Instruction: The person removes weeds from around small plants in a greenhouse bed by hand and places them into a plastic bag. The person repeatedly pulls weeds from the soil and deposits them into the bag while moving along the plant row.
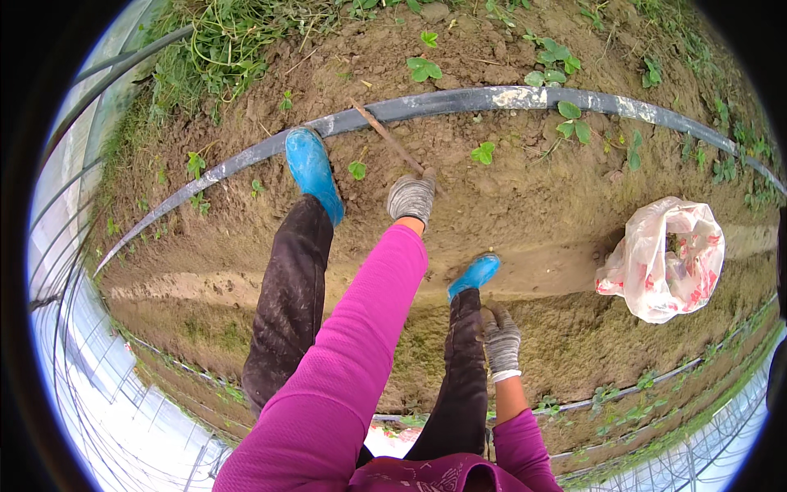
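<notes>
My left hand [412,195], in a grey knit glove, is closed around the near end of a thin wooden stick [393,142]. The stick slants up and left across a dark drip-irrigation hose [430,106], which has pale dried mud on it. Small green seedlings [483,152] grow in the brown soil on both sides of the hose. My right hand [502,338], gloved the same way, hangs beside my right lower leg with its fingers pointing at the soil. Nothing shows in it, but its palm side is hidden.
A white plastic bag with red print [692,295] stands open-topped on the soil at the right. My blue boots [310,169] straddle the bed's edge, one touching the hose. Pulled weeds and grass [227,49] lie at the upper left. Curved greenhouse ribs [92,92] rise at the left.
</notes>
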The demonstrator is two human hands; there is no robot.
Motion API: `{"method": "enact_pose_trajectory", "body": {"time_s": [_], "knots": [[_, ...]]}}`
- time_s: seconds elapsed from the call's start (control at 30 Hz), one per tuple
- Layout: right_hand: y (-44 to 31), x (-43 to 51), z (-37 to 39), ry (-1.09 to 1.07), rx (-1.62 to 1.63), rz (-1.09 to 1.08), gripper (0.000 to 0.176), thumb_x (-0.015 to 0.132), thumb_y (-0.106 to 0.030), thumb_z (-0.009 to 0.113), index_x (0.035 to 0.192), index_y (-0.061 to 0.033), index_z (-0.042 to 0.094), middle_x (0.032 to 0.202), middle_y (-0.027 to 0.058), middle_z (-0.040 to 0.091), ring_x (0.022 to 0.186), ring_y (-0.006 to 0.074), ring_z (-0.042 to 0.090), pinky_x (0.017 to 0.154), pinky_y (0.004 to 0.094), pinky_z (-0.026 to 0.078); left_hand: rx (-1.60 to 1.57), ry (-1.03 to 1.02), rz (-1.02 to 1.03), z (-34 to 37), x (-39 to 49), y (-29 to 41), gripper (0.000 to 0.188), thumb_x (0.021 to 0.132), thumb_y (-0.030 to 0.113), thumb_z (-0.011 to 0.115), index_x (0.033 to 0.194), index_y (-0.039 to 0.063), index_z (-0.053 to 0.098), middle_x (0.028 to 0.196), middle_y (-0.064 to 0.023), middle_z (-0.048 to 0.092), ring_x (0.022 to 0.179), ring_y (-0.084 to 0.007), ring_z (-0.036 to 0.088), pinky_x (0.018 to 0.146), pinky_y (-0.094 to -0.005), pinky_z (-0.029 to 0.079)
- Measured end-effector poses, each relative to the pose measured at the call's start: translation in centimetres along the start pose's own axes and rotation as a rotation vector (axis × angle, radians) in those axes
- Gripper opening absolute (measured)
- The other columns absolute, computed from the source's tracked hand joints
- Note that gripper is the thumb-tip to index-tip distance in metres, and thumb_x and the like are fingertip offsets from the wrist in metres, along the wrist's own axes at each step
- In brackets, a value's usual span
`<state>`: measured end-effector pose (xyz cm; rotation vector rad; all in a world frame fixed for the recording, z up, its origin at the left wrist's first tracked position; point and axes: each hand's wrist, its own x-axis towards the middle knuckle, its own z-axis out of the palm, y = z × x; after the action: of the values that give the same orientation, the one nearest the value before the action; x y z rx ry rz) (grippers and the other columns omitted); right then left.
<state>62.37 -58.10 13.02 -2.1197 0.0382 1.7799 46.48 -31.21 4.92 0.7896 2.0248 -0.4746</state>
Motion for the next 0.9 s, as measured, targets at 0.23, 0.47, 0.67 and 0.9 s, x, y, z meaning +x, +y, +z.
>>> {"method": "enact_pose_trajectory", "body": {"time_s": [0.23,0.47,0.67,0.9], "knots": [[-1.0,-4.0,-0.6,-0.010,-0.095,0.028,0.026,0.094,-0.027,0.062,0.111,-0.0083,0.065,0.066,0.0022,0.063,0.051,0.0083,0.055,0.047,0.0226,0.043,-0.550,-0.121,0.330,4.8,-2.1,-8.6,0.038,0.089,0.035,0.062,0.101,-0.001,0.068,0.073,-0.0078,0.067,0.061,-0.0176,0.059,0.060,-0.0328,0.048],[-4.8,-5.6,-3.2,0.019,-0.232,-0.551,0.039,0.091,-0.027,0.065,0.117,0.0016,0.060,0.097,0.0103,0.065,0.089,0.0158,0.059,0.082,0.0294,0.047,-0.469,-0.502,0.429,5.7,-20.7,-13.0,0.029,0.087,0.032,0.064,0.100,0.006,0.063,0.077,-0.0109,0.067,0.071,-0.0226,0.066,0.065,-0.0353,0.051],[-8.8,-10.8,-2.7,-0.188,-0.210,-0.331,0.035,0.091,-0.020,0.062,0.120,-0.0006,0.058,0.084,0.0064,0.067,0.068,0.0132,0.062,0.055,0.0244,0.047,-0.198,-0.426,0.900,5.4,-29.5,-15.2,0.039,0.083,0.027,0.062,0.118,0.009,0.056,0.086,-0.0130,0.066,0.082,-0.0334,0.065,0.070,-0.0422,0.051],[-8.4,-11.3,-7.9,-0.111,-0.688,-0.380,0.024,0.092,-0.021,0.060,0.109,-0.0048,0.062,0.072,0.0048,0.064,0.051,0.0105,0.054,0.043,0.0252,0.039,-0.402,-0.379,0.875,2.2,-34.4,-18.7,0.042,0.081,0.021,0.062,0.121,0.008,0.056,0.096,-0.0147,0.066,0.089,-0.0328,0.064,0.077,-0.0404,0.050]]}}
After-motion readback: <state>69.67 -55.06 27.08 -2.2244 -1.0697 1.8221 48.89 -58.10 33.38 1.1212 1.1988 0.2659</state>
